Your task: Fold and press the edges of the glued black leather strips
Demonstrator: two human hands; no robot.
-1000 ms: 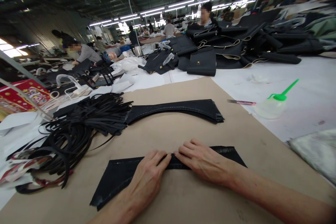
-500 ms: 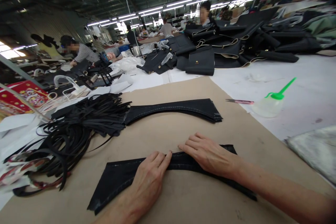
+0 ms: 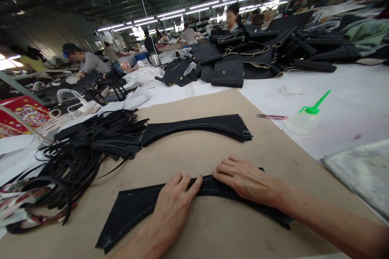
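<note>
A black curved piece (image 3: 133, 206), wide at its ends and arched along its near side, lies on brown paper with pale marks along its edge. My left hand (image 3: 173, 208) rests on its middle, fingers spread, the index finger stretched along the upper edge. To the right, my right hand (image 3: 243, 178) has its fingers bent together over the same upper edge; its thumb is hidden. Both forearms cover parts of the piece. Farther back lies a stack of similar black curved pieces (image 3: 197, 125), apart from my hands.
Black straps (image 3: 100, 137) lie in a tangled heap at left. On the right are pink-handled snips (image 3: 275, 117) and a clear bottle with a green spout (image 3: 304, 121). Black bags (image 3: 227, 71) are piled at the back. A pale slab (image 3: 361, 170) lies far right. Several people work beyond.
My right hand has shifted slightly right along the upper edge, its fingers now more bent. My left index finger has spread away from the other fingers. The whole view has shifted slightly.
</note>
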